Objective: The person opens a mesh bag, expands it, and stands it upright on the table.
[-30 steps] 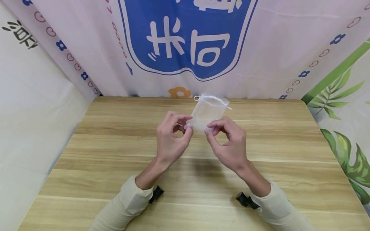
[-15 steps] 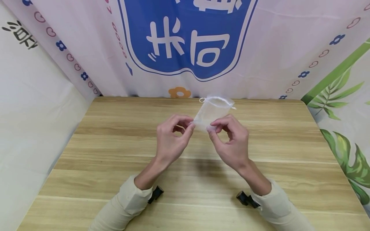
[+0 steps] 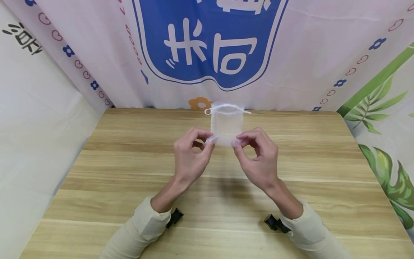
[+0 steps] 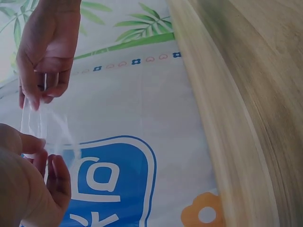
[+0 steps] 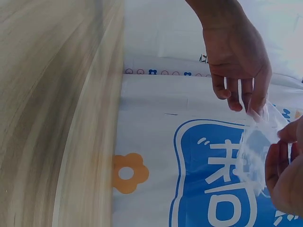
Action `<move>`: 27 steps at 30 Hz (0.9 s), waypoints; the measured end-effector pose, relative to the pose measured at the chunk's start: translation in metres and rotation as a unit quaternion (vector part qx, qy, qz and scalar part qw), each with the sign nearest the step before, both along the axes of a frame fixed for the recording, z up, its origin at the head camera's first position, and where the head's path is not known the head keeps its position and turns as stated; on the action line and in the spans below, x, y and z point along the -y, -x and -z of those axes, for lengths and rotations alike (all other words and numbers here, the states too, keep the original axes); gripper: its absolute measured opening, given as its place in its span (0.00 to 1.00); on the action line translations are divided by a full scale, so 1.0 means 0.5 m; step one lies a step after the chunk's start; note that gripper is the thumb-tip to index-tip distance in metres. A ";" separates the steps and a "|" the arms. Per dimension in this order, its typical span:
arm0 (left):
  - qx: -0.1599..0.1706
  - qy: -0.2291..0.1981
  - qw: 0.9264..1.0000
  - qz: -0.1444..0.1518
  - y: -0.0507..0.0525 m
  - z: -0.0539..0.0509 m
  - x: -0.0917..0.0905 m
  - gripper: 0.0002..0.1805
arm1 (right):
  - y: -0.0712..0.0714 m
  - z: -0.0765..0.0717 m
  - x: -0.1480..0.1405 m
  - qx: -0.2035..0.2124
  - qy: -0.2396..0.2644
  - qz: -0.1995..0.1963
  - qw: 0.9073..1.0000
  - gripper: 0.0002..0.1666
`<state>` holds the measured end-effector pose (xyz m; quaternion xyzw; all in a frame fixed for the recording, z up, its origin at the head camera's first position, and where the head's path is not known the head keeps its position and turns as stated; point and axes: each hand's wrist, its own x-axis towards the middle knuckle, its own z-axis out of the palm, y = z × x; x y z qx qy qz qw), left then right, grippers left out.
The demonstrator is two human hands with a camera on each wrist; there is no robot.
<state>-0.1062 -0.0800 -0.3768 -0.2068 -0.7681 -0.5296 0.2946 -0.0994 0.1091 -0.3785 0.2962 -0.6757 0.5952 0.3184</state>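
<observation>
A small sheer white drawstring pouch (image 3: 227,122) is stretched between both hands above the wooden table. Its gathered cord edge faces away from me, with a cord loop sticking out on the left and a short cord end on the right. The left hand (image 3: 193,154) pinches the near left corner between thumb and index finger. At the near right corner, the right hand (image 3: 260,158) pinches in the same way. The see-through pouch (image 5: 258,151) also shows in the right wrist view, between the two hands; nothing is visible inside it.
The wooden table (image 3: 129,187) spreads under both forearms. A printed curtain (image 3: 307,64) with a blue badge hangs along its far edge. Black wrist mounts (image 3: 174,217) stick out beside the sleeves.
The pouch first shifted and leaned to the right, then swung back left and now lies straight between the hands. Both hands keep their pinch and have barely moved.
</observation>
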 end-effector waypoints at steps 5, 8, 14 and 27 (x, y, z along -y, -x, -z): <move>-0.021 0.003 1.000 -0.002 -0.002 0.003 -0.002 0.04 | 0.000 0.005 -0.002 0.051 -0.009 0.049 0.997 0.13; -0.021 0.004 1.000 0.000 -0.003 0.007 -0.004 0.05 | 0.000 0.007 -0.002 0.062 -0.016 0.063 0.996 0.13; -0.031 0.008 0.999 -0.014 -0.001 0.010 -0.006 0.07 | 0.000 0.006 0.001 0.040 -0.021 0.104 0.994 0.08; -0.019 0.007 1.000 -0.002 -0.003 0.010 -0.016 0.04 | 0.004 0.008 0.003 0.038 -0.035 0.135 0.990 0.06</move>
